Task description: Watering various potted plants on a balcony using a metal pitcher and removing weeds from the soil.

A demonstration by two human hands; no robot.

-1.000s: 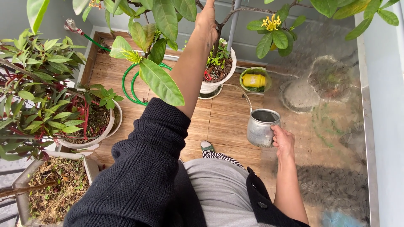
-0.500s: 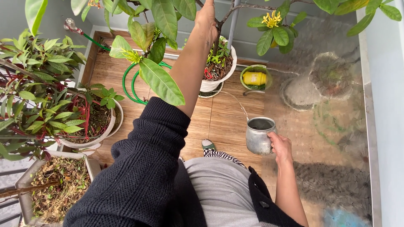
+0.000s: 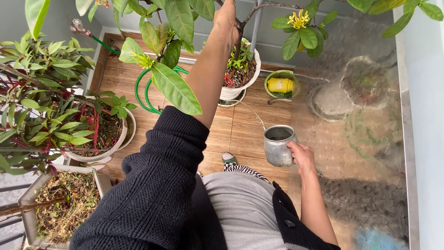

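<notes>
At far left, a rectangular planter point(image 3: 55, 210) of dry soil and twigs sits against the railing, and just beside it a round white pot point(image 3: 104, 134) carries a shrub with red stems and green leaves. Behind these, a green hose point(image 3: 145, 92) lies coiled on the wooden floor point(image 3: 240, 134), with its line running toward the rear corner. The left arm, in a black knit sleeve point(image 3: 157, 185), reaches up and forward; the left hand point(image 3: 227, 21) closes its grip around a bare branch point(image 3: 259, 10) of the tall plant, apparently holding the stem and its large leaves aside so that the soil below is exposed. That plant stands in 1 white pot point(image 3: 240, 76) at the rear wall. A thin stream of water point(image 3: 253, 113) arcs from this pot's direction to the metal mug. Just beside the pot to the right, a small green bowl point(image 3: 280, 85) holds a yellow object. The right hand point(image 3: 303, 157) wraps its grip around the side of the metal mug point(image 3: 279, 146), fingers pressed to the wall; the mug is tilted toward the white pot and held above the floor, well apart from the pot, which suits pouring across the gap. At far right, a frosted patterned panel point(image 3: 365, 139) covers the floor.
</notes>
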